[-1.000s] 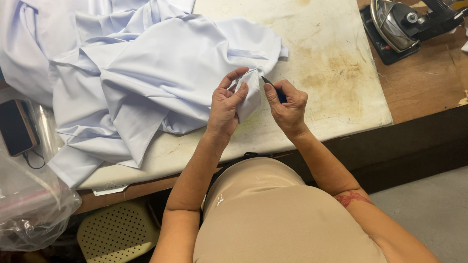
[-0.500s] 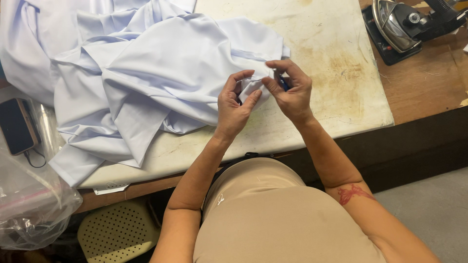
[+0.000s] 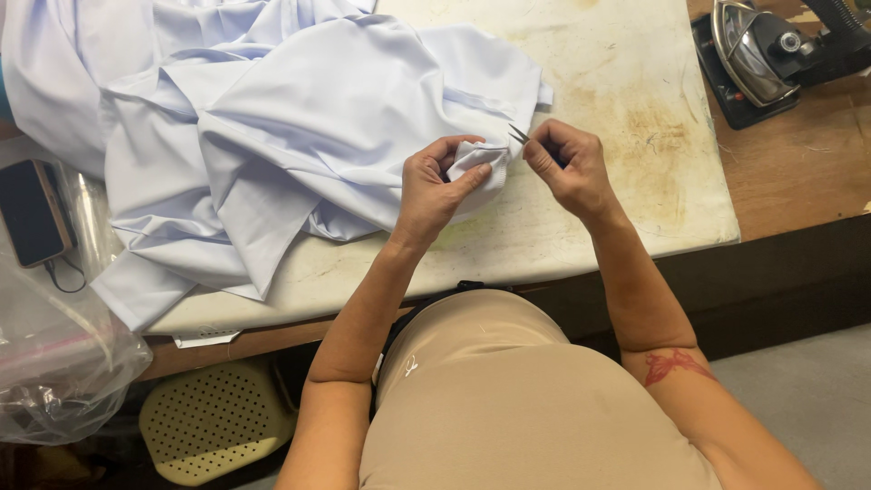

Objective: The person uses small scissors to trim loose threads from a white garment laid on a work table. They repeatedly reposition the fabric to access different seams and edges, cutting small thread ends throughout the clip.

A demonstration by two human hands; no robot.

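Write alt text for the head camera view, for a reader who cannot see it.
A person's left hand pinches a bunched fold of pale blue fabric while the right hand holds small thread snips at its edge. The fabric lies heaped on a stained white padded board; an iron rests at the upper right.

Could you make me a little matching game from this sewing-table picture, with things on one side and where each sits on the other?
Things:
1. pale blue fabric
2. iron
3. dark phone
4. small snips

Places:
A. top right corner, on the wooden table
B. far left edge, lying flat
C. heaped over the left of the white pad
D. pinched in the right hand, tips at the fabric

Pairs: 1-C, 2-A, 3-B, 4-D
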